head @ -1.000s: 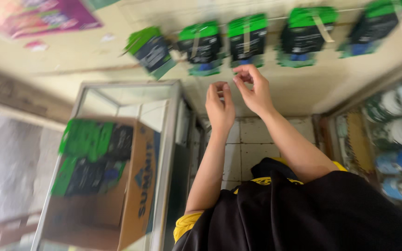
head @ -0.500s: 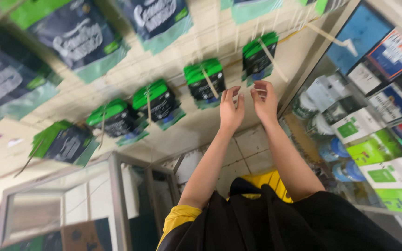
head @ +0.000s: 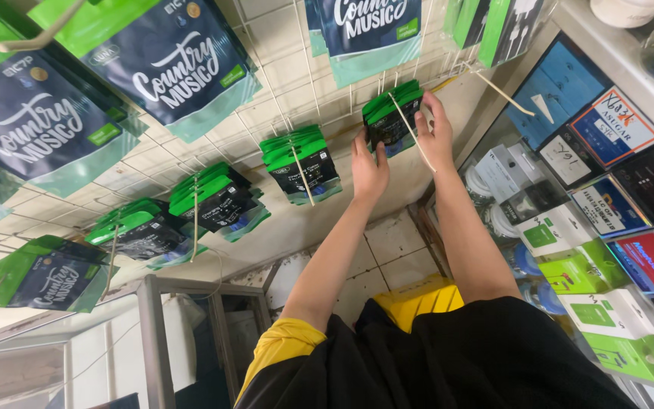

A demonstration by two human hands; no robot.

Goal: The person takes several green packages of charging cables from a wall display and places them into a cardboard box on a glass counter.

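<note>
A stack of green-and-black packets (head: 392,115) hangs on a peg hook of a white wire wall grid (head: 281,72). My left hand (head: 367,168) grips the stack's lower left side. On the stack's right edge my right hand (head: 437,135) holds it, fingers curled over the top. A long metal hook rod (head: 410,132) runs across the front of the packets between my hands. Both forearms reach up from a black and yellow top.
More stacks of the same packets (head: 300,163) (head: 217,201) (head: 134,231) hang in a row to the left. Large dark blue packets (head: 172,64) hang closer to the camera. Shelves of boxed goods (head: 607,220) stand at right. A glass display case (head: 153,341) sits lower left.
The view has swung closer to the wall grid. Both hands moved from empty air onto the rightmost hanging packet stack and now grip it.
</note>
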